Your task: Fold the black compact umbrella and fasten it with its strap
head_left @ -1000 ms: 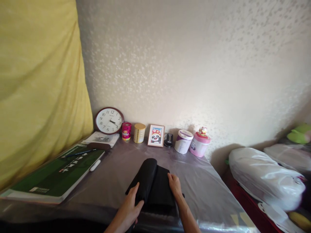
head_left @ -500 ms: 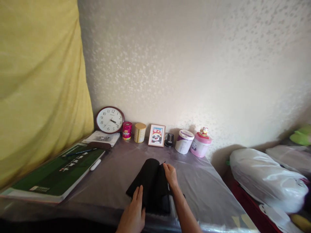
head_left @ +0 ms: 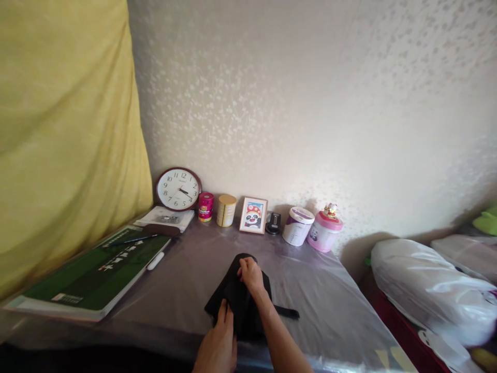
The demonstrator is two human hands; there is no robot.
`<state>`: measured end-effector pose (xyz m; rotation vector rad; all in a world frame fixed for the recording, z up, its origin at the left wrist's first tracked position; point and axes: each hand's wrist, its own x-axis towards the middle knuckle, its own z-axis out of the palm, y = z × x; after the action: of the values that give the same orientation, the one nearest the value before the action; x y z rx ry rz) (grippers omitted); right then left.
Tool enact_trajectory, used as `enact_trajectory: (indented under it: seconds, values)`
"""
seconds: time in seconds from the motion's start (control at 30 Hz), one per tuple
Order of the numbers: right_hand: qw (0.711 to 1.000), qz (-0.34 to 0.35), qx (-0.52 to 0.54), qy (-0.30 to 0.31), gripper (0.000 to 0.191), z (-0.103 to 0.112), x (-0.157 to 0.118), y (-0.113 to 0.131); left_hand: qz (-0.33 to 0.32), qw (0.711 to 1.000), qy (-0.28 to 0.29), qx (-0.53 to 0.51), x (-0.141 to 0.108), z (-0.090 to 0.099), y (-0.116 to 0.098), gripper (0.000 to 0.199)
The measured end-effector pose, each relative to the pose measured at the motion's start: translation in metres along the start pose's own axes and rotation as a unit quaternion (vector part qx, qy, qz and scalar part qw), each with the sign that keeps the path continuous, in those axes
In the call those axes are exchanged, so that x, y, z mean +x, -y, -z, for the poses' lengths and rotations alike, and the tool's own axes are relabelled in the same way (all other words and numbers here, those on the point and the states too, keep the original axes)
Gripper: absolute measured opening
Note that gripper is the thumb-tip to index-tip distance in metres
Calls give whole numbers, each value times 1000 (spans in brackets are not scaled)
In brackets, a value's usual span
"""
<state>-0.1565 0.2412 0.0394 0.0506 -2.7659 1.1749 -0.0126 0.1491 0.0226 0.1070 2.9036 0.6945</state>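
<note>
A black folded cloth item (head_left: 239, 298) lies near the table's front edge, with a thin black strap (head_left: 286, 312) sticking out to its right. What kind of item it is cannot be made out. My right hand (head_left: 251, 276) is closed in a pinch on the cloth near its far end, the forearm crossing over its right part. My left hand (head_left: 220, 336) rests against the near left side, fingers stretched out on the cloth and thumb apart. Part of the item is hidden under my right forearm.
A green book (head_left: 97, 274) with a pen on top and a white marker (head_left: 156, 261) lie left. Along the wall stand a clock (head_left: 179, 189), pink tin (head_left: 205, 207), yellow-lidded can (head_left: 226, 211), panda picture frame (head_left: 253, 215), black object (head_left: 273, 224), white tub (head_left: 298, 226) and pink jar (head_left: 324, 231).
My right hand has moved left across the cloth, carrying its right flap over. The strap at the right now shows more fully. My left hand stays at the near left side.
</note>
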Motion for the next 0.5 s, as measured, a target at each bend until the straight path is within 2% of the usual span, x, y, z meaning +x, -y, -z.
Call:
enact_trajectory:
  seconds: [0.1, 0.2, 0.33, 0.4, 0.5]
  values:
    - [998, 41, -11, 43, 24, 2, -8, 4, -1, 1000, -11, 5, -3, 0, 6, 58]
    - [995, 78, -27, 53, 21, 4, -15, 5, 21, 999, -28, 21, -11, 6, 7, 55]
    - [989, 118, -44, 76, 23, 5, -22, 6, -24, 998, -40, 41, -18, 14, 0, 51]
    - [985, 139, -50, 88, 25, 6, -24, 7, -51, 997, -33, 56, -15, 13, -4, 56]
    - [976, 185, -54, 100, 25, 10, -30, 7, -44, 997, -4, 71, -6, 9, -7, 73]
